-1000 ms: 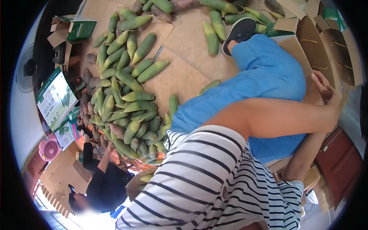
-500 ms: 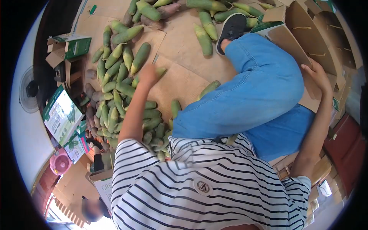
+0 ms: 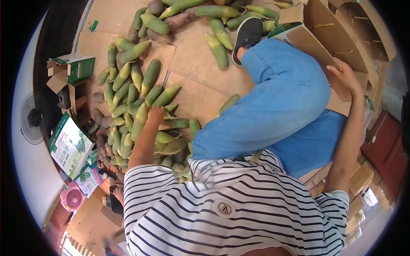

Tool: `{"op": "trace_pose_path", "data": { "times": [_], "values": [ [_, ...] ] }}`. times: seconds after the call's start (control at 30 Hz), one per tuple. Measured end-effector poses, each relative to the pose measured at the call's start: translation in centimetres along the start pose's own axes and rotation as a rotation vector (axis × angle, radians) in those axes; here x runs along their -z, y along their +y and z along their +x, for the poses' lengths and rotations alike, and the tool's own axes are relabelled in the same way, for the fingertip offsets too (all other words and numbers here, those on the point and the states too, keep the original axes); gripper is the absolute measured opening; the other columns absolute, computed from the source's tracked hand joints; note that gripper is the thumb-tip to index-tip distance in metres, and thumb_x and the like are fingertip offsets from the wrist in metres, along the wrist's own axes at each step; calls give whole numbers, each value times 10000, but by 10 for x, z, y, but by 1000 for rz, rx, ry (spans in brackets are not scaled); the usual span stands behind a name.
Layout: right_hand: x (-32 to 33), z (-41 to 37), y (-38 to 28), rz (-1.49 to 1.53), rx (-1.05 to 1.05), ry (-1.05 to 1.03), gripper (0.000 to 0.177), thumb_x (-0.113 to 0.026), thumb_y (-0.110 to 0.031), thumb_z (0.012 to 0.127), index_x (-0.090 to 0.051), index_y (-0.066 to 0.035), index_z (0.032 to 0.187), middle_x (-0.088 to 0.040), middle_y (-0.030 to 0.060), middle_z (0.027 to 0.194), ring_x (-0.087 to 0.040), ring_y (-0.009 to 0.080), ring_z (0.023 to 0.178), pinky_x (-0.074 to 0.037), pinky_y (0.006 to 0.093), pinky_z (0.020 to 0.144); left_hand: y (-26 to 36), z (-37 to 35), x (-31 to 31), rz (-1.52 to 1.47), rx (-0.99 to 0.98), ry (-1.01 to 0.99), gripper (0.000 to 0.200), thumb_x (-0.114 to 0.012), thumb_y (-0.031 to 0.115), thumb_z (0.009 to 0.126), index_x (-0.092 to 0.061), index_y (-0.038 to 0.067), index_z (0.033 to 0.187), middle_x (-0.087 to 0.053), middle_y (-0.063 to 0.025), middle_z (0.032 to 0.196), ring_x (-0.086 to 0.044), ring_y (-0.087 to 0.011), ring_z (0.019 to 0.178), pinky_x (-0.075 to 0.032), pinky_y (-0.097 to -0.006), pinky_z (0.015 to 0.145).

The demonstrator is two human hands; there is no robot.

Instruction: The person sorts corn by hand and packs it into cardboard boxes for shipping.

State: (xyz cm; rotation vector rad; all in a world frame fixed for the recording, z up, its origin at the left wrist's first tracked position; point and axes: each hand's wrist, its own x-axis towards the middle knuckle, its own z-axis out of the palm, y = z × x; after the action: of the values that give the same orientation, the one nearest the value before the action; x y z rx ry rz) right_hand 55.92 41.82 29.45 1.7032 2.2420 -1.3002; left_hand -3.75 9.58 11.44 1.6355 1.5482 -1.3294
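My left hand (image 3: 156, 114) is closed at the side of a green radish (image 3: 139, 122), over the left part of a big heap. Its fingertips are partly hidden. Pale-tipped green radishes lie close around it, among them one just above the hand (image 3: 166, 95) and one lying crosswise to its right (image 3: 176, 123). At the right, my right hand (image 3: 345, 77) grips the edge of an open cardboard box (image 3: 318, 53), with the thumb showing on the near side and the other fingers partly out of sight.
Flattened cardboard (image 3: 194, 96) covers the floor. More radishes (image 3: 218, 51) lie near my shoe (image 3: 248, 33). Reddish-brown roots (image 3: 101, 143) edge the heap. Green-and-white boxes (image 3: 70, 145), a pink fan (image 3: 72, 197) and another person's arm (image 3: 116, 194) are at the left.
My left hand has moved down and left from the heap's upper right edge to beside a green radish. Some radishes there have shifted. My right hand stays on the box; the view has moved slightly.
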Motion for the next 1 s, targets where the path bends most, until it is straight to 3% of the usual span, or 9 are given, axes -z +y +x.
{"op": "trace_pose_path", "data": {
  "times": [0.13,0.23,0.37,0.43,0.6,0.77,0.8,0.9,1.0],
  "values": [
    [1,-1,-8,-68,59,15,331,-577,-223,881,-543,23,1101,-616,99,924,-545,172,855,-437,297,792,4,1,-5,198,-128,14,777,-779,459,629,-476,101,1248,-525,-63,1233,-473,-245,1162,-356,-514,979],
    [-2,-2,-2,-10,50,96,318,-582,-233,870,-557,20,1062,-620,130,931,-557,209,850,-444,315,779,10,12,6,-114,-64,175,655,-764,442,650,-540,89,1155,-600,-71,1109,-541,-268,1075,-406,-485,919],
    [8,-11,-19,-261,-1,103,307,-598,-270,843,-561,4,975,-601,185,884,-564,313,849,-442,383,757,15,7,109,-1341,14,571,368,-733,299,743,-608,52,985,-636,-87,950,-599,-213,899,-475,-327,787],
    [8,-14,-29,-283,-48,113,300,-594,-275,843,-560,-1,961,-601,184,860,-565,330,842,-439,396,742,30,-32,192,-1657,-274,872,274,-658,211,820,-595,24,1011,-617,-99,998,-575,-179,941,-466,-311,811],
    [8,-18,-37,-351,-122,83,299,-578,-282,851,-564,-5,962,-604,193,879,-564,353,875,-434,421,750,110,-132,384,-1513,-950,1661,307,-607,139,825,-566,-6,1093,-586,-129,1109,-543,-221,1049,-438,-346,902],
    [-8,-16,-7,-452,128,335,321,-579,-301,849,-571,-9,984,-606,213,948,-559,368,941,-434,424,793,189,-151,491,-1337,-1231,1530,327,-634,206,852,-564,-5,1092,-559,-122,1150,-527,-171,1024,-417,-272,885],
    [-9,-17,-3,-431,94,328,327,-582,-315,846,-572,-12,967,-606,204,948,-558,369,942,-435,431,794,212,-154,495,-1669,-1328,1153,310,-637,170,828,-563,-10,1070,-616,-99,899,-582,-166,838,-474,-275,755],
    [-12,-10,-8,-396,4,233,340,-590,-342,836,-575,-16,930,-608,190,943,-556,373,941,-436,444,794,230,-116,471,-1473,-986,1307,335,-602,221,856,-568,-27,1079,-630,-98,997,-585,-139,902,-469,-272,806],
    [-2,-12,-14,-432,-3,151,333,-601,-329,821,-582,-9,910,-605,204,927,-560,377,920,-439,441,781,207,-120,421,-1411,-969,1081,299,-590,200,874,-566,-13,1083,-629,-73,1004,-579,-138,933,-449,-263,831]
  ]
}}
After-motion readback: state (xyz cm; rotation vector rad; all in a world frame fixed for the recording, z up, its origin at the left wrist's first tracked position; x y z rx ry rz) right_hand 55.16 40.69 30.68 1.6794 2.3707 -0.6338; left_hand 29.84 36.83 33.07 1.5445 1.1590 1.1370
